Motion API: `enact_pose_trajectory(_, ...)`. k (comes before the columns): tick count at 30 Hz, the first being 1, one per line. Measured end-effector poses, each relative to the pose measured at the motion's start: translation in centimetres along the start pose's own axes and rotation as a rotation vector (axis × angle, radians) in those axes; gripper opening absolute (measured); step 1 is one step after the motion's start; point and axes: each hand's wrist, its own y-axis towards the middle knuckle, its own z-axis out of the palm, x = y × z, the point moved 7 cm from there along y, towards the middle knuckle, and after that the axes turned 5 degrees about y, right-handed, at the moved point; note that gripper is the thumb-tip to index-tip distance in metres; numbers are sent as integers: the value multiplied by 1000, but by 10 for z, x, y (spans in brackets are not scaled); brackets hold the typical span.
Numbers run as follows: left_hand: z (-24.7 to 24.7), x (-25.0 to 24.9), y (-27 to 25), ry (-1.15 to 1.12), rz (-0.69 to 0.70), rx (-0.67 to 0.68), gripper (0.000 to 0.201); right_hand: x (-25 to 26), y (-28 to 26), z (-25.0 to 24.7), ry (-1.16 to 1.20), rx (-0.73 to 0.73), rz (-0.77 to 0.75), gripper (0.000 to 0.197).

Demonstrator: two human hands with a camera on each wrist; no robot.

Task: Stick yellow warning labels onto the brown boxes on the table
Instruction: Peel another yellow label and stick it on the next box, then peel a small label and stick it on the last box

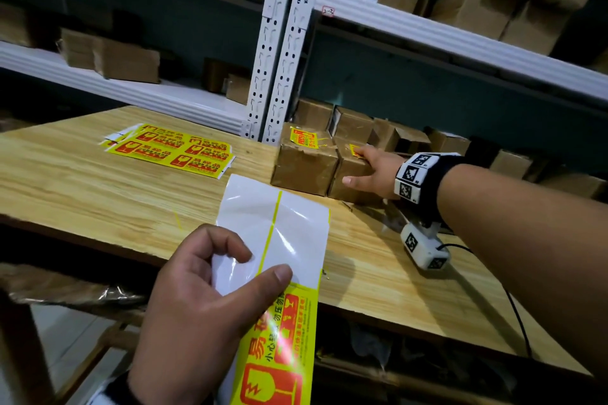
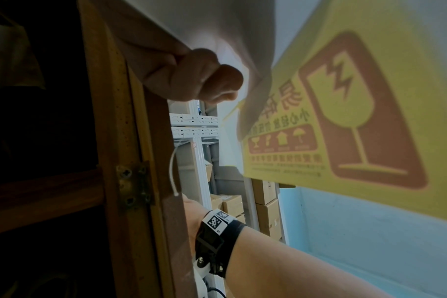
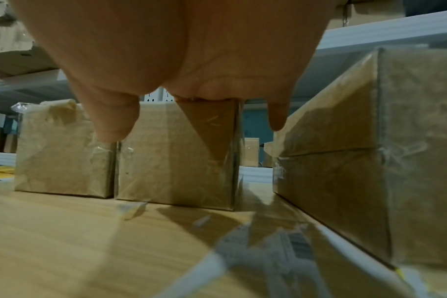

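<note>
Two brown boxes stand side by side at the back of the wooden table (image 1: 98, 194). The left box (image 1: 302, 171) carries a yellow warning label (image 1: 304, 137) on top. My right hand (image 1: 365, 168) lies over the right box (image 1: 348, 187), fingers flat on a yellow label (image 1: 354, 150) on its top and thumb on the front face. In the right wrist view the palm (image 3: 191, 60) covers that box (image 3: 176, 153). My left hand (image 1: 256, 268) pinches a label sheet (image 1: 289, 227) over the table's near edge, mostly bare white backing with a yellow label (image 2: 357, 121) at its lower end.
A stack of yellow label sheets (image 1: 171, 149) lies at the back left of the table. More brown boxes (image 1: 355, 125) crowd behind and to the right of the two. White shelving posts (image 1: 279, 43) rise behind the table. A black cable (image 1: 519, 312) crosses the right side.
</note>
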Motion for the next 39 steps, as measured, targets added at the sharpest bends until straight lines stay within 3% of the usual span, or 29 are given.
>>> enact_pose_trajectory(3, -1, 2, 2, -27, -34, -4, 54, -4, 2, 1, -45, 19, -27, 100)
enact_pose_trajectory(7, -3, 2, 7, -78, -23, -53, 40, 14, -23, -33, 33, -188, -107, 101)
enact_pose_trajectory(11, -1, 5, 7, -134, -48, -76, 7, 46, -86, -68, 229, -451, -303, 71)
enact_pose_trajectory(13, 1, 6, 4, -155, -85, -50, 13, 62, -130, -74, 362, -536, -427, 51)
enact_pose_trajectory(17, 2, 2, -2, -147, -42, -24, 16, 91, -207, -59, 492, -457, -571, 21)
enact_pose_trajectory(21, 0, -3, -5, -102, 40, -72, 17, 101, -250, -35, 448, -344, -625, 20)
enact_pose_trajectory(25, -6, -7, -7, -126, 132, -154, 19, 78, -261, -17, 680, -354, -405, 19)
enact_pose_trajectory(28, -12, -2, -6, -221, 124, -248, 18, 62, -256, 14, 1057, -156, -128, 26)
enact_pose_trajectory(30, -14, 1, -5, -284, 104, -293, 20, 59, -255, 31, 1186, -33, -9, 26)
enact_pose_trajectory(34, -15, 7, -2, -380, 63, -314, 21, 58, -254, 41, 1337, 11, 86, 10)
enact_pose_trajectory(39, -16, 7, 1, -453, 73, -343, 22, 66, -250, 52, 1556, 93, 150, 14)
